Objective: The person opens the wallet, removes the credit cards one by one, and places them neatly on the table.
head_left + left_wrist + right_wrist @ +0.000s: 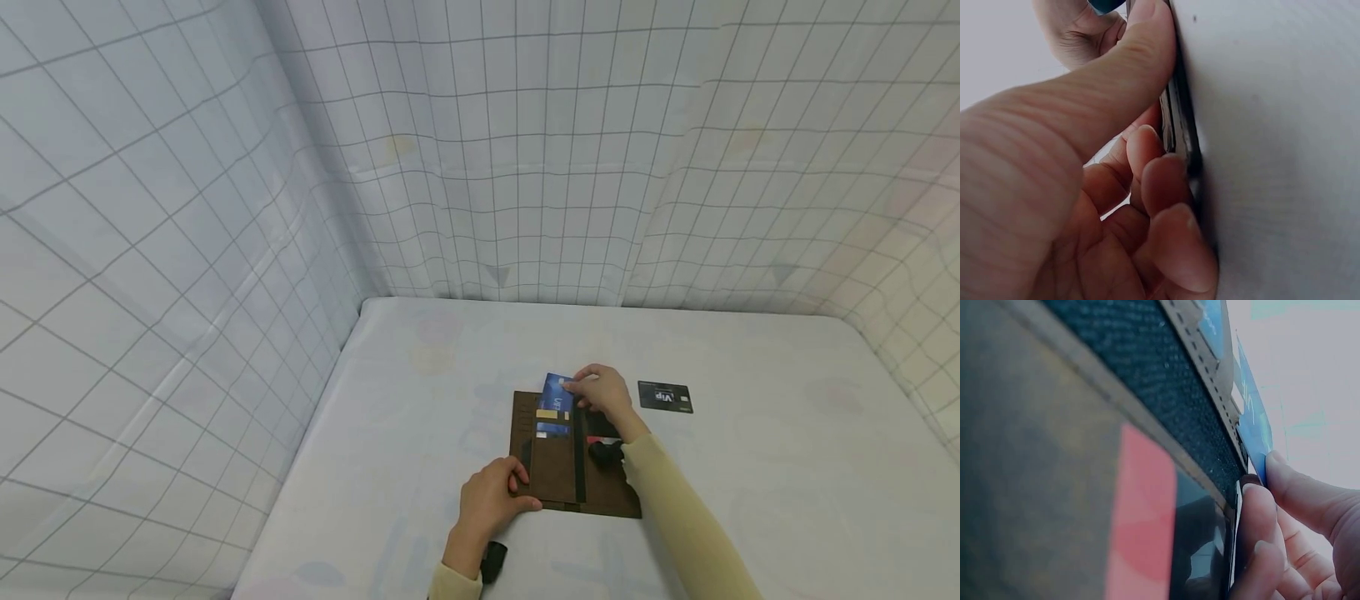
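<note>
A brown wallet point(553, 479) lies spread flat on the white table, a dark elastic band point(579, 467) running down its middle. At its far edge my right hand point(607, 393) pinches a blue card point(553, 390) between thumb and fingers. That card's lower part sits in the wallet's upper left slot. Another blue card point(552, 430) shows in the slot below. My left hand point(489, 497) holds the near left corner, its thumb point(1141, 56) along the edge and fingers curled at the corner. On the right flap a red card edge point(1142, 519) shows, partly hidden by the right wrist.
A black VIP card point(665, 397) lies on the table point(772, 467) to the right of the wallet. White gridded curtains point(525, 167) stand behind the table and at both sides. Dark wrist devices point(492, 562) sit on both wrists.
</note>
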The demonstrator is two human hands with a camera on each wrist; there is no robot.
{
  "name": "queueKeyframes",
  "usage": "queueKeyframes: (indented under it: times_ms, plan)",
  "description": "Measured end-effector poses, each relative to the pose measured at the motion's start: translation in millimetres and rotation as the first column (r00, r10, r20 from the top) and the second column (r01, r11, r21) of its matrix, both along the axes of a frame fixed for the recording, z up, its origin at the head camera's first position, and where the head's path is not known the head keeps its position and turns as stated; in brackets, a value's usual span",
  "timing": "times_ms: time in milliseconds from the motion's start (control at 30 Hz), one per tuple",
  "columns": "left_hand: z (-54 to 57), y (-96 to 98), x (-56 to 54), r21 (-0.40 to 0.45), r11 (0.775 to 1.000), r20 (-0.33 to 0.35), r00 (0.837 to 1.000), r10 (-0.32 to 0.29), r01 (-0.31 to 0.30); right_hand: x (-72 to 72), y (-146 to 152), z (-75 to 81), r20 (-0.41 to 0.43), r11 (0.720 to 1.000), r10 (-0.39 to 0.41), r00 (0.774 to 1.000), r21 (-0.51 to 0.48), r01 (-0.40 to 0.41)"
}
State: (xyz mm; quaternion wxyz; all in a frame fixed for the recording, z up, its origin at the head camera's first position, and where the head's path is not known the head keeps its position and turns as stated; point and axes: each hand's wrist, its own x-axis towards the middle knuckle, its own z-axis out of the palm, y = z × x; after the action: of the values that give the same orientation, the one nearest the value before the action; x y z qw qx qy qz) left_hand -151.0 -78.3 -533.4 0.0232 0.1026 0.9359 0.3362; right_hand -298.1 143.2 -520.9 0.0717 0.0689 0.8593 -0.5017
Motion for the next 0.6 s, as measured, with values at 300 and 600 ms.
queueKeyframes:
  times_ms: [300, 600]
  plan:
    - [1.1, 0.1, 0.4, 0.008, 1.000, -0.003, 1.000, -0.003, 0.003, -0.1, 3.5, -2.5, -0.010, 0.999, -0.025, 1.000, -0.028, 0.025]
    - [-0.4, -1.1, -0.4, -0.003, 1.000, -0.010, 1.000, -0.009, 0.009, 0.5, 11.2, 0.3, 0.003, 0.999, -0.005, 1.000, -0.032, 0.005]
